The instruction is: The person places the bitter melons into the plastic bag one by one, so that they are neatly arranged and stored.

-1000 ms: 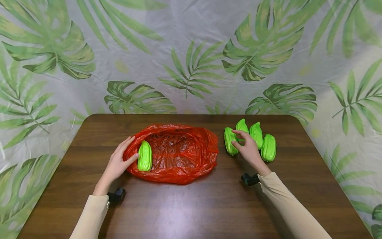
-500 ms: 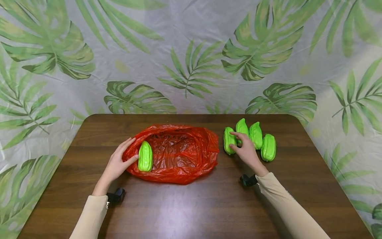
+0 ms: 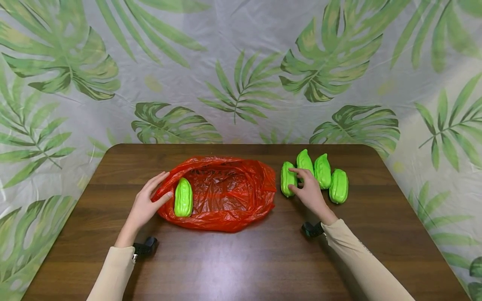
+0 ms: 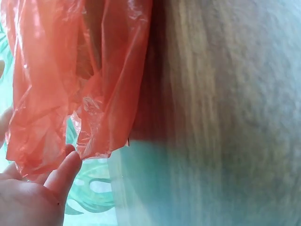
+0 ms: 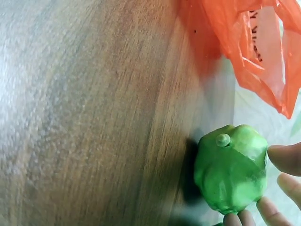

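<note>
A red plastic bag (image 3: 222, 219) lies on the table with its mouth spread, and one ridged green bitter melon (image 3: 183, 198) sits inside at its left end. My left hand (image 3: 146, 202) holds the bag's left rim, the film between thumb and fingers; the thumb (image 4: 68, 172) shows in front of the red film in the left wrist view. Right of the bag, my right hand (image 3: 310, 192) grips the leftmost of the loose bitter melons (image 3: 287, 179), thumb and fingertips round it. The right wrist view shows the stem end of this melon (image 5: 231, 169), with fingertips along its side.
Three more bitter melons, one behind the right hand (image 3: 304, 159), one in the middle (image 3: 322, 171) and one at the right (image 3: 339, 186), lie close together. The brown wooden table (image 3: 226, 267) ends at a leaf-patterned cloth (image 3: 241, 83) behind it.
My right hand has shifted slightly left, and the leftmost melon has moved with it toward the bag. My left hand has drawn the bag's left rim a little further left.
</note>
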Demonstrator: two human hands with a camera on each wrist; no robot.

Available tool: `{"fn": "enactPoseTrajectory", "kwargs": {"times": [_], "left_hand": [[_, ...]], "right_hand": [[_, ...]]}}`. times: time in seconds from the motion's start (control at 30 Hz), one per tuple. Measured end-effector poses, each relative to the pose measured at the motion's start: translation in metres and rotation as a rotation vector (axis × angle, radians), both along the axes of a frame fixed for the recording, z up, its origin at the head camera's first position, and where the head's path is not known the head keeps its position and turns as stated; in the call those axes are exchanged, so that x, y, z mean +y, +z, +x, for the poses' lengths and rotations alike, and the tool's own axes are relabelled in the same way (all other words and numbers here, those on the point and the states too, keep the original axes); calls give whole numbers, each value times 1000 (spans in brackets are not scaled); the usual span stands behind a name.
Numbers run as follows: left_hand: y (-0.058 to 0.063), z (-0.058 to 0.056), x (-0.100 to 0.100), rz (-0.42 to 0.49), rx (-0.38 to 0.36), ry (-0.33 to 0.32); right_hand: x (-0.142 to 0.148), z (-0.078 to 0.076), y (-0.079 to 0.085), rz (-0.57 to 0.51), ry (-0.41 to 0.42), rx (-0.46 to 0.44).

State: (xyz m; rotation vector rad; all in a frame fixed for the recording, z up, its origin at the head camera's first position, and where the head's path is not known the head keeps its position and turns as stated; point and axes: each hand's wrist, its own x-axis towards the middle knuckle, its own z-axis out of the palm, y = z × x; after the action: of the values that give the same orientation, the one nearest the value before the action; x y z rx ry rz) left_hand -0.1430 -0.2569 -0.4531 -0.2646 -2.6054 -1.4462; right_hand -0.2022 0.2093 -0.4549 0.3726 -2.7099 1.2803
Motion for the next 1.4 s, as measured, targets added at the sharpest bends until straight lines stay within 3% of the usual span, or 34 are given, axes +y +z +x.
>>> {"fn": "enactPoseTrajectory", "kwargs": {"times": [0.2,0.57,0.87,1.4], "left_hand": [[-3,-1,-1,-31,5,-25],[-4,-1,-3,-92,-89,-43],[-7,-1,-4,-124,-103,-48],[-6,0,-2,-140,-99,-41]], "right_hand": [[-3,2,1,-2,-1,-17],[-8,4,1,38,-7,-38],[-7,4,-2,16,-26,-63],[-1,7,23,-64,-30,-111]]}}
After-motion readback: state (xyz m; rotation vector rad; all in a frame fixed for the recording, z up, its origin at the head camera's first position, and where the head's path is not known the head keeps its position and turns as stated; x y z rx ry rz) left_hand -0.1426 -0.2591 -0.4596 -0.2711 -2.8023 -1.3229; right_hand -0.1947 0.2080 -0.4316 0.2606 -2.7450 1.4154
